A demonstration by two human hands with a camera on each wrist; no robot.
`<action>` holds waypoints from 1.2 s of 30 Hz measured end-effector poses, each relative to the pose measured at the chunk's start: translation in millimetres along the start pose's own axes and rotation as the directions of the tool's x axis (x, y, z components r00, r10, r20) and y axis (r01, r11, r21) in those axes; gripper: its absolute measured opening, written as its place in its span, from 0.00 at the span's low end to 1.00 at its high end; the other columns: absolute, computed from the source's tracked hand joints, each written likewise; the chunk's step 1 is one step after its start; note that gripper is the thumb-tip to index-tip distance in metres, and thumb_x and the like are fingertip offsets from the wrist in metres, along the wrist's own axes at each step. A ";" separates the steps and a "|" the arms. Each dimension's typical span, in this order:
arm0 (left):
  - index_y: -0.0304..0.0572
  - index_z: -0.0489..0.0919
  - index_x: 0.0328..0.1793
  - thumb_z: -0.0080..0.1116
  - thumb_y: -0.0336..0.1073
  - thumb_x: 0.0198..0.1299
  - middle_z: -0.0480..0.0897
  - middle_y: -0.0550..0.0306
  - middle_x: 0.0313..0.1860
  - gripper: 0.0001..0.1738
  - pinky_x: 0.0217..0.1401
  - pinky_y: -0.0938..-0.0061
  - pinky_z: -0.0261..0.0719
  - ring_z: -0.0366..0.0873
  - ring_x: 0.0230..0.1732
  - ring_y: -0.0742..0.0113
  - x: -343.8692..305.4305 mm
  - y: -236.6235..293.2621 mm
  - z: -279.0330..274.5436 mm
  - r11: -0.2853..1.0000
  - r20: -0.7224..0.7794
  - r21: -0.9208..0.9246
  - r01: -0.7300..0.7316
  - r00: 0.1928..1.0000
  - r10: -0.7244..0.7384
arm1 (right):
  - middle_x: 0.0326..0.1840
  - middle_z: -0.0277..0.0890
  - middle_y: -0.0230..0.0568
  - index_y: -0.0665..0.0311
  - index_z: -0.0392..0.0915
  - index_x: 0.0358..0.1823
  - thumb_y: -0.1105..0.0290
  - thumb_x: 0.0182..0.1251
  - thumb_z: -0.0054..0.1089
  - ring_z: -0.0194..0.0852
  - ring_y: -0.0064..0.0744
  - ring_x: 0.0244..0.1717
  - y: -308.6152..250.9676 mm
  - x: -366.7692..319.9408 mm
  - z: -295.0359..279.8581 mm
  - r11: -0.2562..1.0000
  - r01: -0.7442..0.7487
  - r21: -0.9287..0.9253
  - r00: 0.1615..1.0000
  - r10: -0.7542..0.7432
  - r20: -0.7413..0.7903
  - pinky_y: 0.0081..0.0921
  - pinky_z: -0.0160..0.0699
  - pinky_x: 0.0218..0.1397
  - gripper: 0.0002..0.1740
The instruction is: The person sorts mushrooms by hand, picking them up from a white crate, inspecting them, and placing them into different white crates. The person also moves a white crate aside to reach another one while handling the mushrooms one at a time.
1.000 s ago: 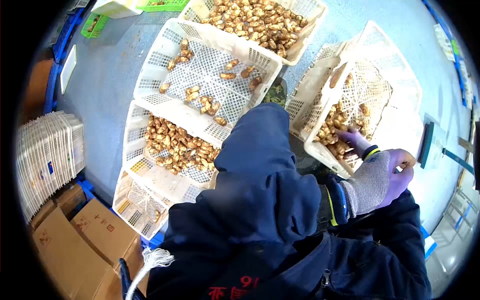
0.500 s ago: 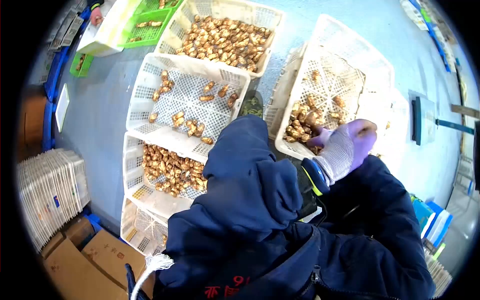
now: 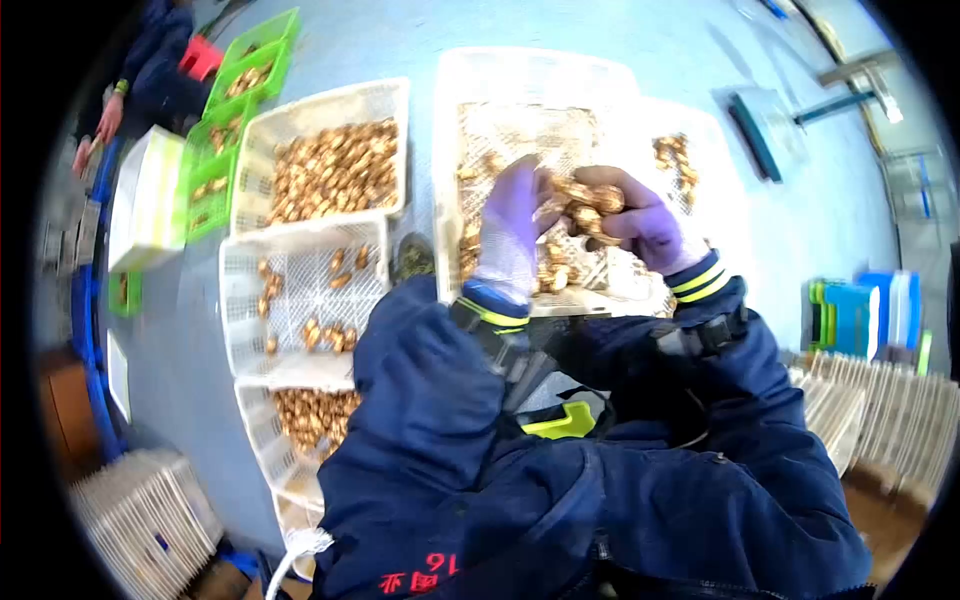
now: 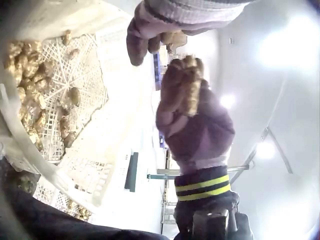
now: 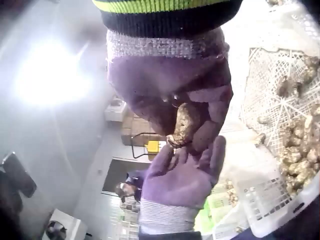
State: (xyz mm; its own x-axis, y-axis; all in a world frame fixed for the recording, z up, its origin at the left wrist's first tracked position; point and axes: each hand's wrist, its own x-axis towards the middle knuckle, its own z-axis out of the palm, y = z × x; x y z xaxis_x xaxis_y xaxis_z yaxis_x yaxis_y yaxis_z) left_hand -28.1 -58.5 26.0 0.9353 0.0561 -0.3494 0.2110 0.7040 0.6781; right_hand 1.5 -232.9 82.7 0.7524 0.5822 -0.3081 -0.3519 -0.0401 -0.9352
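Knobbly brown tubers [image 3: 595, 200] are held up between my two purple-gloved hands, over a white mesh crate. My right hand [image 3: 650, 225] curls its fingers round some; in the right wrist view one tuber [image 5: 186, 122] lies against its palm and fingers. My left hand [image 3: 512, 225] faces it from the left, fingers bent. In the left wrist view a pale tuber [image 4: 172, 38] shows at the left fingertips, partly hidden by the fingers. Below, the white crate [image 3: 535, 70] contains more loose tubers [image 4: 30, 75], piled toward one side.
Left of my arms stands a row of white crates [image 3: 232, 300], some heaped with tubers. Green baskets [image 3: 205, 180] and a white box [image 3: 148, 200] stand beyond, near another person [image 3: 165, 75]. A platform scale [image 3: 765, 130] is at right; stacked crates [image 3: 890, 400] stand lower right.
My hands have come up out of the crate and now face each other with tubers between them. The head view has swung right, shifting the crates leftward.
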 end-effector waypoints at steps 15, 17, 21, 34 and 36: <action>0.42 0.63 0.71 0.50 0.45 0.68 0.71 0.48 0.66 0.29 0.53 0.69 0.78 0.72 0.61 0.59 2.3 -9.3 25.6 0.986 0.318 0.079 0.144 0.934 -0.162 | 0.50 0.79 0.53 0.71 0.69 0.60 0.56 0.73 0.45 0.80 0.46 0.49 9.7 -19.5 -42.1 0.783 0.401 0.476 0.915 -0.367 -0.167 0.41 0.79 0.54 0.26; 0.39 0.60 0.73 0.48 0.43 0.69 0.70 0.43 0.66 0.30 0.58 0.68 0.76 0.71 0.62 0.56 3.4 -10.0 29.3 0.990 0.356 -0.061 0.124 0.930 -0.094 | 0.49 0.79 0.53 0.72 0.73 0.56 0.55 0.72 0.44 0.80 0.45 0.47 15.5 -20.2 -48.5 0.757 0.362 0.545 0.932 -0.289 -0.218 0.41 0.79 0.53 0.26; 0.29 0.57 0.72 0.48 0.34 0.69 0.69 0.36 0.64 0.29 0.66 0.59 0.73 0.69 0.66 0.47 8.6 -10.2 23.6 0.999 0.429 0.013 -0.051 0.903 0.040 | 0.45 0.81 0.53 0.72 0.74 0.54 0.56 0.71 0.45 0.81 0.46 0.44 21.2 -12.8 -69.0 0.699 0.178 0.692 0.982 -0.172 -0.079 0.41 0.79 0.52 0.25; 0.27 0.67 0.63 0.47 0.45 0.71 0.76 0.37 0.55 0.26 0.52 0.59 0.86 0.78 0.56 0.45 20.7 -3.4 -1.1 0.960 0.367 -0.222 0.171 0.927 -0.080 | 0.47 0.80 0.51 0.70 0.68 0.63 0.57 0.73 0.41 0.80 0.43 0.44 25.3 -4.3 -70.9 0.745 0.143 0.652 0.983 -0.186 -0.003 0.41 0.79 0.51 0.26; 0.28 0.64 0.66 0.46 0.42 0.71 0.73 0.36 0.59 0.26 0.58 0.56 0.82 0.75 0.60 0.42 11.5 1.1 8.6 0.973 0.390 -0.183 0.137 0.919 -0.056 | 0.47 0.80 0.50 0.68 0.67 0.64 0.57 0.73 0.40 0.80 0.43 0.43 21.4 -7.9 -68.4 0.695 0.124 0.708 0.983 -0.185 0.009 0.40 0.78 0.52 0.27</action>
State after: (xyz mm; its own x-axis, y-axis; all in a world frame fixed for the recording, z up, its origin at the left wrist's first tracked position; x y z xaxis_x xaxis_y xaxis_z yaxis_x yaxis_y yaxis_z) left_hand -14.7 -63.1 28.3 0.9586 -0.2639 -0.1064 0.2814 0.8228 0.4937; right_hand 26.1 -293.9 53.2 0.7995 0.5867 -0.1287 -0.5454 0.6192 -0.5649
